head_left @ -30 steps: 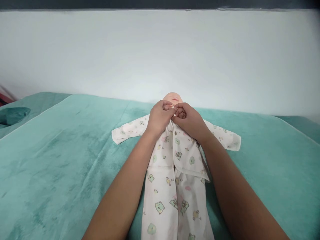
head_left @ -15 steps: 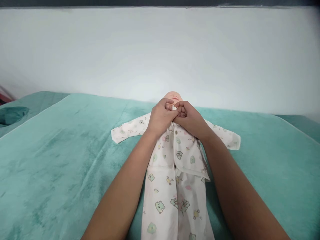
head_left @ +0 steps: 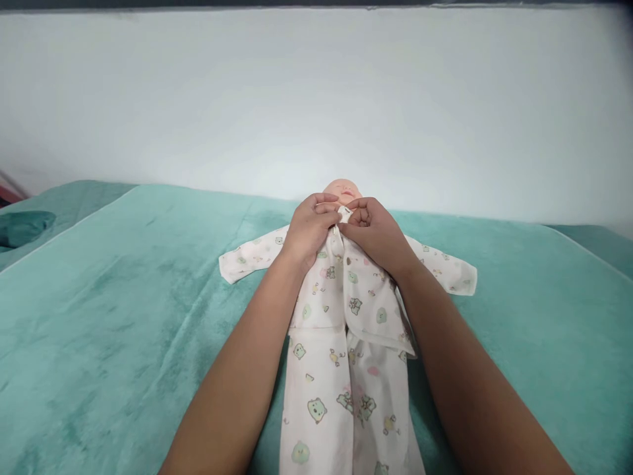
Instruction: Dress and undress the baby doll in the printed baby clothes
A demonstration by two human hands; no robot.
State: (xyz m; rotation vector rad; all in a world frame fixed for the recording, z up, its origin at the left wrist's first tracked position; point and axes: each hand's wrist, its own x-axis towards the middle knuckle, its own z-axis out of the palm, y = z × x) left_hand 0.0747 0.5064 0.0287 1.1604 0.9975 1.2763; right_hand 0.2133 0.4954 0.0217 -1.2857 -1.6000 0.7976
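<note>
As the left hand (head_left: 309, 227) and right hand (head_left: 378, 232) meet at the collar (head_left: 345, 213), a doll (head_left: 342, 184) lies in white print

From my remote seat, I see the doll on its back at mid-view, head near a white wall (head_left: 316, 105). Its white shirt (head_left: 366, 310), scattered with green, yellow and pink cartoons, has both sleeves (head_left: 253, 254) stretched outward. The hem flares on the right over matching trousers (head_left: 316, 402), which run out of view below. The left thumb and fingers curl nearly together on the collar cloth; the right thumb and forefinger, slightly apart, pinch its other side. Forearms (head_left: 237, 369) flank the body, hiding part of the sleeves. A teal blanket (head_left: 123, 316) spreads wide on both sides, its far edge meeting the wall.
</note>
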